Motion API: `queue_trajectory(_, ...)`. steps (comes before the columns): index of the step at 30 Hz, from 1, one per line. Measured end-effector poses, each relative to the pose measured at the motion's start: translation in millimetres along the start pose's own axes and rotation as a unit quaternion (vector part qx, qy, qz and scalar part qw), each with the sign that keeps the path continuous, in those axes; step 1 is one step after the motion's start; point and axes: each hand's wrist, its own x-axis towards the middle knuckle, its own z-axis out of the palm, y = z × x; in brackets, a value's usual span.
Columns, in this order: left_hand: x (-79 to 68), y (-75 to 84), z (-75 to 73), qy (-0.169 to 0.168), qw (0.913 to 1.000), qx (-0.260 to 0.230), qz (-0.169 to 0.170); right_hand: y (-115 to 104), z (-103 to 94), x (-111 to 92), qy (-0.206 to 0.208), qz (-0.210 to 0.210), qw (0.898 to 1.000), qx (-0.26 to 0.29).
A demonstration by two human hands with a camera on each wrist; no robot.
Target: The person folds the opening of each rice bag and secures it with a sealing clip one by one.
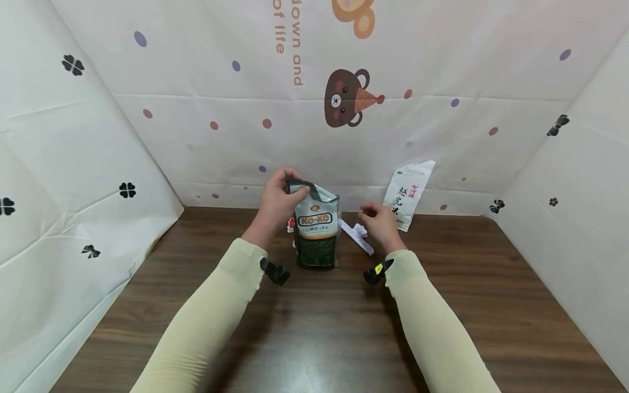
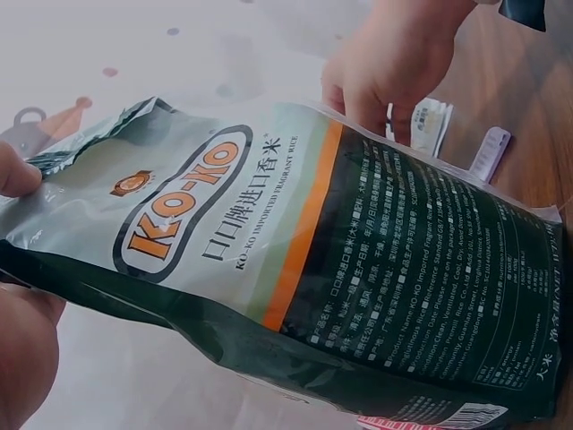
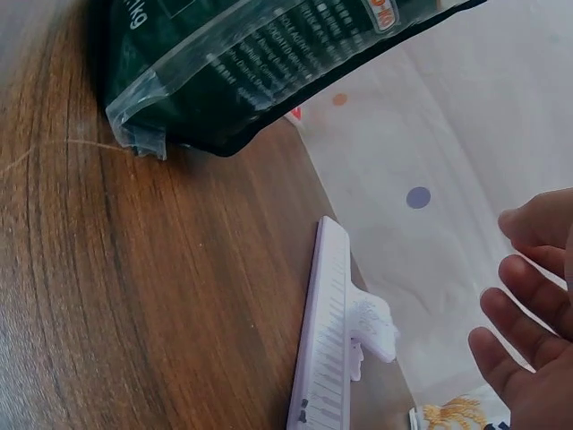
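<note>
A green and white KO-KO rice bag (image 1: 316,248) stands upright on the table, its top edge folded over. My left hand (image 1: 276,203) pinches that top edge at its left corner, the thumb in front, as the left wrist view also shows. To the right of the bag my right hand (image 1: 382,225) hovers with nothing in it, fingers loosely bent and apart in the right wrist view. Below and left of that hand lies a lilac clip (image 3: 324,336), long and flat with a piano-key print and a pale raised handle.
A white rice packet (image 1: 407,195) leans on the back cloth behind my right hand. Something red and white (image 1: 291,224) shows partly behind the bag's left side. Patterned cloth walls (image 1: 236,142) enclose the dark wooden table (image 1: 314,327) at the back and sides.
</note>
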Motion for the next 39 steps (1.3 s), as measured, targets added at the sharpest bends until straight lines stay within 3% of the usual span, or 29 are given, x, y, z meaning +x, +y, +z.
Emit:
queue_trajectory(5,-0.9,-1.8,0.9,-0.005,1.0000,0.006,0.004,3,2.6,0,-0.013,0.012,1.000,-0.011)
queue_trajectory(14,-3.0,-1.6,1.5,-0.008,1.0000,0.001,0.001,9,7.5,2,-0.029,-0.003,0.996,-0.080)
queue_trajectory(22,-5.2,-0.6,2.4,-0.011,0.9999,0.002,-0.008,13,12.6,4,-0.050,0.015,0.991,-0.125)
queue_trajectory(39,-6.7,-6.5,2.2,-0.011,0.9995,-0.003,-0.031,22,17.2,2,-0.054,-0.007,0.984,-0.169)
